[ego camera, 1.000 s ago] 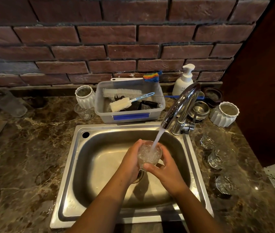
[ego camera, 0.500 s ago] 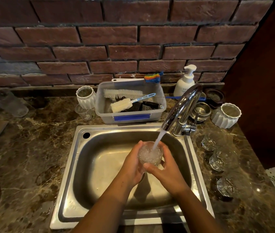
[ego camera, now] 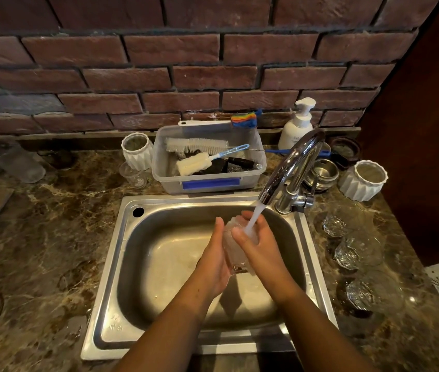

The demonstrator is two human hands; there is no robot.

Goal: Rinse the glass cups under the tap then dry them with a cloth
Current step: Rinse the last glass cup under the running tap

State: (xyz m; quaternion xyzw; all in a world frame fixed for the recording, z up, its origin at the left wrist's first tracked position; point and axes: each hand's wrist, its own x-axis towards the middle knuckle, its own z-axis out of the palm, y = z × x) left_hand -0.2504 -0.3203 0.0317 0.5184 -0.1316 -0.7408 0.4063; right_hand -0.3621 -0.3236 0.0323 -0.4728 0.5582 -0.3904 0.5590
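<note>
A clear textured glass cup (ego camera: 235, 253) is held between both hands over the steel sink (ego camera: 121, 264), under the stream running from the chrome tap (ego camera: 290, 167). My left hand (ego camera: 213, 261) grips its left side and my right hand (ego camera: 260, 247) wraps its right side, thumb across the front. The cup is tilted, and water falls on its upper part and on my right fingers. Three more glass cups (ego camera: 358, 251) stand in a row on the counter right of the sink. No cloth is visible.
A plastic tub (ego camera: 210, 181) with brushes sits behind the sink. White ribbed pots (ego camera: 136, 150) (ego camera: 363, 179), a small glass (ego camera: 133, 175), a soap pump bottle (ego camera: 297, 123) and steel bowls (ego camera: 321, 173) line the back of the marble counter (ego camera: 46, 237). A brick wall rises behind.
The cup was upright and filling under the stream; now it is tipped on its side between my hands, and my right thumb lies over its front. The camera has moved closer.
</note>
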